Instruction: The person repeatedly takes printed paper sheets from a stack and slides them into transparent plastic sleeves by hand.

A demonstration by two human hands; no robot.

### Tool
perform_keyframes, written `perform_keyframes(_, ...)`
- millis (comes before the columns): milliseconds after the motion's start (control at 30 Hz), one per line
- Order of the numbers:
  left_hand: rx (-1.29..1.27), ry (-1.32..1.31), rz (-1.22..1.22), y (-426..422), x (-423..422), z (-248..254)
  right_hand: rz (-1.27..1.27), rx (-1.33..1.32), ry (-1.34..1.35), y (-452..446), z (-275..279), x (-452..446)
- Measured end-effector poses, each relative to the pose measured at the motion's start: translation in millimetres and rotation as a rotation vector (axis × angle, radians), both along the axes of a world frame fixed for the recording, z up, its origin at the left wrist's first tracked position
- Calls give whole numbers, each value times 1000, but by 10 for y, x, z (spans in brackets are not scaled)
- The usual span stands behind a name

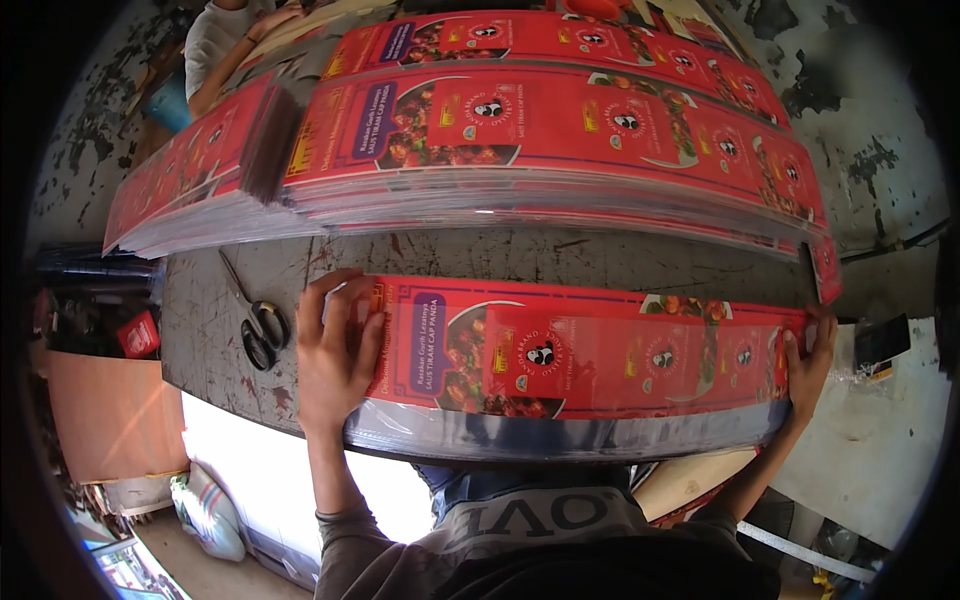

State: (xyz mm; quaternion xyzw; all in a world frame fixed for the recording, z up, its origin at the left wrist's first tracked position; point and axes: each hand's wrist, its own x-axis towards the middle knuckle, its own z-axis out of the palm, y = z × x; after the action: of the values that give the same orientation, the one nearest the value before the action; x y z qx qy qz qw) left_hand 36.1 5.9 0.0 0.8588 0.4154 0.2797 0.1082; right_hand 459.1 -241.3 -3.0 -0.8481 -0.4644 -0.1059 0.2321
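Note:
A long red printed sheet (600, 350) with panda logos and food pictures lies on top of a stack of clear plastic sheets (560, 435) at the table's near edge. My left hand (335, 345) grips the left end, fingers curled over its edge. At the opposite end, my right hand (812, 360) holds the edge, its thumb on top; its other fingers are partly hidden. Black-handled scissors (262, 335) rest on the table left of my left hand.
Thick stacks of similar red sheets (560, 125) fill the table (420, 250) beyond my hands, with another pile (190, 175) at left. A black phone-like object (882, 340) lies far right. Another person's arm (235, 65) shows at the back left. A sack (208, 512) stands on the floor.

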Motion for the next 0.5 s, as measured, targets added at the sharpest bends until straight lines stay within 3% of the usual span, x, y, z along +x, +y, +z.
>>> perform_keyframes(500, -7, 25, 47, -29, -1, 4, -22, -19, -12, -15, 4, -13)
